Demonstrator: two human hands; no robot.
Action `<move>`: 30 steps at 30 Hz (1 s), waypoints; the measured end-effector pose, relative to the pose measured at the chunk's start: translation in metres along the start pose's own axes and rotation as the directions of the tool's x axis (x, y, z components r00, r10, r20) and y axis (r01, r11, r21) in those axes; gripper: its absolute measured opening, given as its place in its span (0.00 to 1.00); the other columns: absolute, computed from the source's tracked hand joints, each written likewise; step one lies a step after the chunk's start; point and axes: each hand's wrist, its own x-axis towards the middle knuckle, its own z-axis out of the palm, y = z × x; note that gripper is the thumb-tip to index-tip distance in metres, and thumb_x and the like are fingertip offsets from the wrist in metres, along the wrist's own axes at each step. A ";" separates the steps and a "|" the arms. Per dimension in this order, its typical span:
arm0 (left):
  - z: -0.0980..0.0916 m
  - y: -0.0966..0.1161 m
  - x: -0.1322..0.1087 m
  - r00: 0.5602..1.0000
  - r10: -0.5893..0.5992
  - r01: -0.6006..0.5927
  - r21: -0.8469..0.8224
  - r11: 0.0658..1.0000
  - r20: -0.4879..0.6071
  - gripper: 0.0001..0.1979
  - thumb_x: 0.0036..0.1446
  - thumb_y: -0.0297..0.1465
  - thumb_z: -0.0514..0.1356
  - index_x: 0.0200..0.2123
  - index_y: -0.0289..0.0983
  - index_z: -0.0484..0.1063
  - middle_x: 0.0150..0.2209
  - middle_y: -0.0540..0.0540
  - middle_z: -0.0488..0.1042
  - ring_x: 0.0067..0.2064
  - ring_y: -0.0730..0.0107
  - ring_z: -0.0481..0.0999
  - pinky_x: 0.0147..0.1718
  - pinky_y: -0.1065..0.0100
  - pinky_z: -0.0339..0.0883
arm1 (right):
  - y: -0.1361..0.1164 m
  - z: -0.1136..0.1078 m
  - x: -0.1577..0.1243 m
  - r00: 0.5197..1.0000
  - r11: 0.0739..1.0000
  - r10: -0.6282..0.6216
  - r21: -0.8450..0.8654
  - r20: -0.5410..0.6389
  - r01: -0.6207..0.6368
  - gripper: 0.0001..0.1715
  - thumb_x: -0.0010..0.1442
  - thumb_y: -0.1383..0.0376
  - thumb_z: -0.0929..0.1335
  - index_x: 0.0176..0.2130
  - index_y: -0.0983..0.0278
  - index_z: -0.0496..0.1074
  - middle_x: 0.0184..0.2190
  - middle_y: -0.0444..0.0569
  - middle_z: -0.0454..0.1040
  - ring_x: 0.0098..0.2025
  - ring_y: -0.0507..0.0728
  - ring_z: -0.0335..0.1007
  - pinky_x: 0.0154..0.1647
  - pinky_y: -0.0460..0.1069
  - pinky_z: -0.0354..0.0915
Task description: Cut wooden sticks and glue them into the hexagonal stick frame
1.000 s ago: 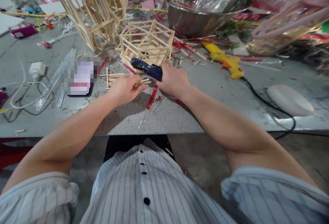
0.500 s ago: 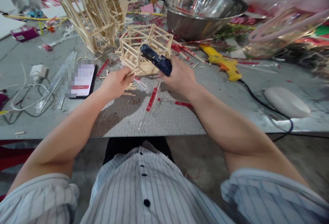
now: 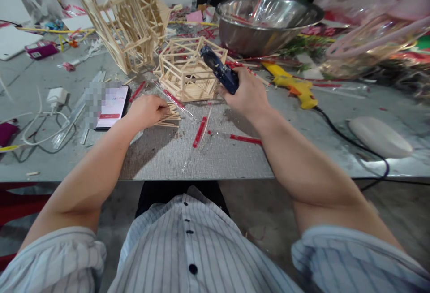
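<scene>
My left hand (image 3: 148, 110) rests over a small pile of thin wooden sticks (image 3: 172, 120) on the table. Its fingers are curled together; whatever is between the fingertips is hidden. My right hand (image 3: 247, 93) is wrapped around a dark blue hand tool (image 3: 220, 71) whose kind I cannot make out. The tool's far end points up and left, over the right side of a low, many-sided wooden stick frame (image 3: 183, 78). That frame stands on the table between and just beyond my hands, with sticks laid side by side across its base.
A taller stick structure (image 3: 134, 28) stands behind on the left. At the back right is a steel bowl (image 3: 258, 37). A yellow glue gun (image 3: 295, 84) with a black cord lies at right. Red-and-clear strips (image 3: 200, 131), a phone (image 3: 112, 105) and a white charger (image 3: 56, 96) lie about.
My left hand has moved from the low frame's near left corner down and left to the stick pile. My right hand has shifted right and slightly back with the tool.
</scene>
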 end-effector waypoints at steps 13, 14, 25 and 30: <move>0.009 0.005 -0.003 0.940 -0.081 -0.022 -0.296 0.955 -0.331 0.17 0.64 0.36 0.50 0.25 0.36 0.67 0.22 0.49 0.65 0.25 0.74 0.61 0.26 0.69 0.52 | 0.042 -0.015 0.021 0.905 0.902 0.423 -0.113 0.036 -0.417 0.41 0.59 0.48 0.64 0.58 0.75 0.58 0.56 0.75 0.64 0.59 0.73 0.61 0.56 0.61 0.58; 0.009 0.006 -0.004 0.934 -0.092 -0.024 -0.317 0.948 -0.346 0.16 0.65 0.36 0.49 0.27 0.36 0.68 0.23 0.49 0.65 0.25 0.74 0.62 0.27 0.69 0.53 | 0.043 -0.012 0.022 0.897 0.894 0.438 -0.133 0.061 -0.427 0.41 0.58 0.48 0.65 0.58 0.76 0.58 0.57 0.75 0.64 0.60 0.73 0.60 0.56 0.62 0.58; 0.013 0.010 -0.008 0.902 -0.075 -0.062 -0.298 0.952 -0.426 0.12 0.64 0.32 0.49 0.43 0.35 0.70 0.29 0.46 0.73 0.30 0.71 0.70 0.31 0.69 0.60 | 0.035 0.009 0.019 0.902 0.900 0.410 -0.221 0.135 -0.376 0.48 0.56 0.45 0.66 0.61 0.78 0.57 0.58 0.74 0.62 0.60 0.74 0.60 0.57 0.64 0.60; 0.023 0.011 -0.005 0.921 0.036 -0.179 -0.340 0.923 -0.388 0.13 0.64 0.31 0.52 0.42 0.35 0.74 0.40 0.41 0.79 0.41 0.67 0.76 0.40 0.67 0.66 | 0.030 0.011 0.017 0.899 0.897 0.417 -0.223 0.134 -0.383 0.49 0.56 0.42 0.64 0.61 0.77 0.58 0.58 0.74 0.63 0.60 0.75 0.60 0.56 0.66 0.60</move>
